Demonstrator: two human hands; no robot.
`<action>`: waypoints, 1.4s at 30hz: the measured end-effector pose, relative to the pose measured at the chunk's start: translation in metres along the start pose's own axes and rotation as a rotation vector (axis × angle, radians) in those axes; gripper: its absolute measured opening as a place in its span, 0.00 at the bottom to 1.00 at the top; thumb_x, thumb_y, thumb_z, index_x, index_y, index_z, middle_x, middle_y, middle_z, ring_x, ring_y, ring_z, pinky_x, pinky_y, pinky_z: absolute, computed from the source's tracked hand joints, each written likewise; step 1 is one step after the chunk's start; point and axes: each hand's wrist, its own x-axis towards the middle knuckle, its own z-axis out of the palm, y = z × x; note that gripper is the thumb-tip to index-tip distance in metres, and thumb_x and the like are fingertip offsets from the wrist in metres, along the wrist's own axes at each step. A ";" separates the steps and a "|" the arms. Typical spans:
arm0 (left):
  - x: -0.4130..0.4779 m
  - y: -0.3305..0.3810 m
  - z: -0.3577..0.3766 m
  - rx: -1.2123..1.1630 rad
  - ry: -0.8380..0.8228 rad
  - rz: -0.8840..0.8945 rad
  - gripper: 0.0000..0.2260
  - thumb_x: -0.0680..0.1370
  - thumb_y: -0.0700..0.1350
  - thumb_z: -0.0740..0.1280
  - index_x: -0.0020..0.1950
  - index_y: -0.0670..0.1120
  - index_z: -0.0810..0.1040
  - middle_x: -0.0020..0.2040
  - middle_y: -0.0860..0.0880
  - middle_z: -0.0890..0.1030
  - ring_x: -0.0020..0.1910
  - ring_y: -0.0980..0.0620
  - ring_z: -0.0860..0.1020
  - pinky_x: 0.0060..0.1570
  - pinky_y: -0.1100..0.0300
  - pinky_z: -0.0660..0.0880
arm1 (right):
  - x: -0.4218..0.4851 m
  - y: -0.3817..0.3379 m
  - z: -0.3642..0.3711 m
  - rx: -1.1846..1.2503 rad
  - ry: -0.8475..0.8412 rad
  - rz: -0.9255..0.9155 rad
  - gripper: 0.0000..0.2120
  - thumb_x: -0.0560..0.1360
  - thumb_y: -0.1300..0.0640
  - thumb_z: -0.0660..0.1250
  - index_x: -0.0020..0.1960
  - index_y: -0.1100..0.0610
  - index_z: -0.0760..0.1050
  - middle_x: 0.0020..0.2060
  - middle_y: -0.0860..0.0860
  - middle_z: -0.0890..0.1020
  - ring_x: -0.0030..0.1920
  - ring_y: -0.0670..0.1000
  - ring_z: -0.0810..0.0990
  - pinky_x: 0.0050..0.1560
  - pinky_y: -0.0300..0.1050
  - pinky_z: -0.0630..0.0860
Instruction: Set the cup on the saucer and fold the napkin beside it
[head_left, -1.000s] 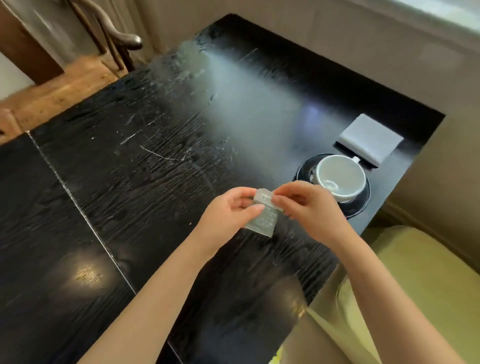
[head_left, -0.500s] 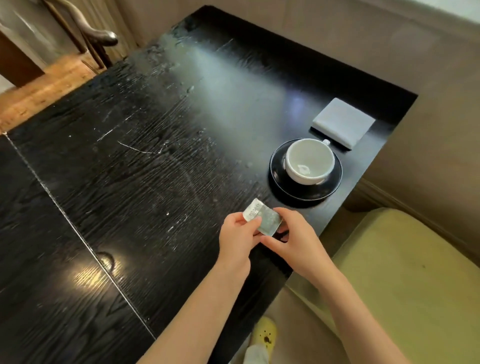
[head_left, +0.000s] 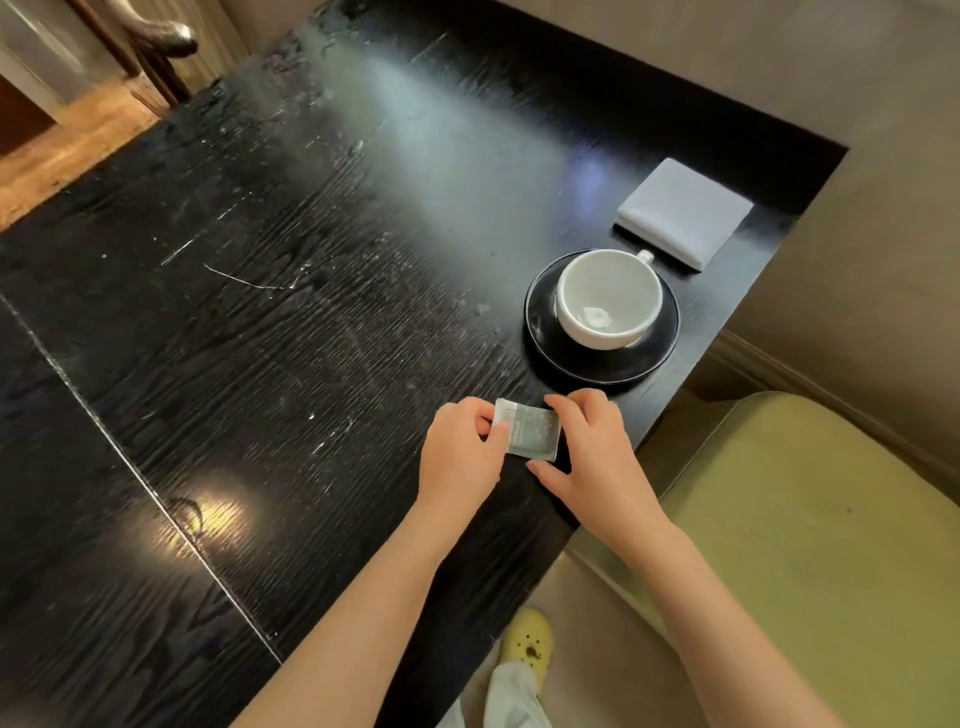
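Note:
A white cup (head_left: 609, 296) stands upright and empty on a black saucer (head_left: 540, 332) near the table's right edge, its handle pointing toward a folded white napkin (head_left: 684, 212) just behind it. In front of the saucer, a small clear sachet (head_left: 531, 430) with printed text is held low over the table. My left hand (head_left: 460, 460) pinches its left edge. My right hand (head_left: 597, 457) holds its right side, fingers curled around it.
The black wooden table (head_left: 260, 338) has a seam running diagonally at the left. A yellow-green cushioned seat (head_left: 805, 545) sits right of the table. A yellow shoe (head_left: 525, 644) shows below. A chair back (head_left: 156, 47) stands at the far left.
Both hands drew back from the cup with the sachet, toward me and the table's near right edge. The sachet now lies flatter between them. Cup, saucer and napkin stayed put.

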 end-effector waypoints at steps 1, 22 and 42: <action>0.001 0.000 -0.001 0.003 -0.008 0.004 0.08 0.77 0.47 0.64 0.56 0.48 0.75 0.50 0.49 0.75 0.36 0.52 0.80 0.31 0.66 0.77 | -0.001 0.000 0.002 0.005 0.006 0.009 0.32 0.69 0.52 0.72 0.70 0.57 0.64 0.61 0.52 0.69 0.60 0.51 0.68 0.61 0.44 0.70; 0.002 -0.007 -0.003 -0.042 -0.024 0.046 0.12 0.77 0.42 0.65 0.60 0.47 0.74 0.54 0.48 0.74 0.36 0.53 0.80 0.26 0.77 0.71 | -0.009 0.002 0.017 0.006 0.109 0.028 0.29 0.68 0.50 0.73 0.66 0.55 0.68 0.59 0.52 0.71 0.58 0.50 0.66 0.58 0.42 0.69; 0.015 0.018 -0.035 0.289 -0.281 0.041 0.19 0.78 0.44 0.64 0.68 0.46 0.68 0.61 0.43 0.72 0.38 0.49 0.81 0.34 0.64 0.78 | -0.003 -0.016 -0.025 0.055 -0.163 0.227 0.35 0.71 0.43 0.68 0.72 0.55 0.60 0.65 0.54 0.67 0.65 0.53 0.66 0.65 0.49 0.70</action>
